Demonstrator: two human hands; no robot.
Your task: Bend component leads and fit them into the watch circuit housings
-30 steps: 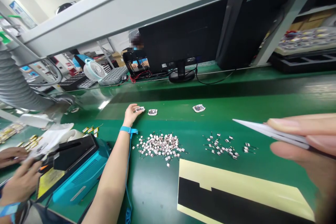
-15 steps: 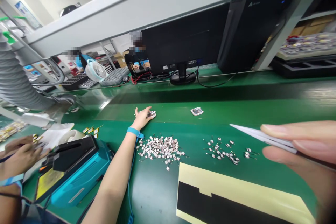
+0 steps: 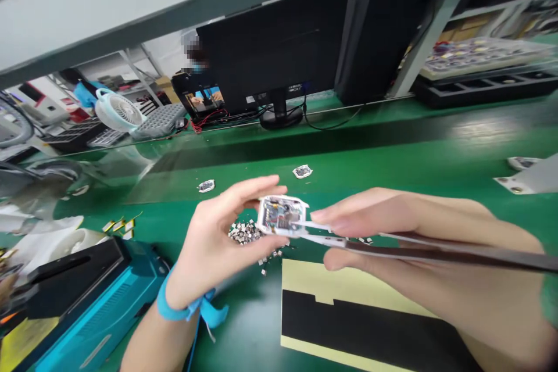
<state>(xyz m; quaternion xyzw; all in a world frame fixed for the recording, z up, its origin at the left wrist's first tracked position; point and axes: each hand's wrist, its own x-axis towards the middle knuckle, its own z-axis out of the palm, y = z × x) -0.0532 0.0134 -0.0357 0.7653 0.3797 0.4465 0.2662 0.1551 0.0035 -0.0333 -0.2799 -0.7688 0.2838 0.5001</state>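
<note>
Raised above the bench, a white-rimmed watch-shaped housing (image 3: pixel 281 215) with circuitry inside is gripped at its edges by my left hand (image 3: pixel 229 229). My right hand (image 3: pixel 392 238) is closed around a pair of tweezers (image 3: pixel 375 248), whose light tips reach the housing's right side. Whether the tips pinch anything is too small to tell. Behind and below my left hand lies a pile of small square parts with leads (image 3: pixel 246 232), partly hidden. Two similar housings rest on the green bench, one housing (image 3: pixel 206 186) left of my fingers and another housing (image 3: pixel 302 171) farther back.
A yellow-and-black sheet (image 3: pixel 300 270) lies in front. A blue-and-black machine (image 3: pixel 91 308) stands at left. Along the back are a monitor (image 3: pixel 279 58), a fan (image 3: pixel 120 110) and black trays (image 3: pixel 479 90). A metal plate (image 3: pixel 532 177) juts in at right, near another housing.
My left hand has lifted a housing off the bench and brought it nearer. My right hand has moved left with the tweezers, bringing their tips to it. The view has shifted right.
</note>
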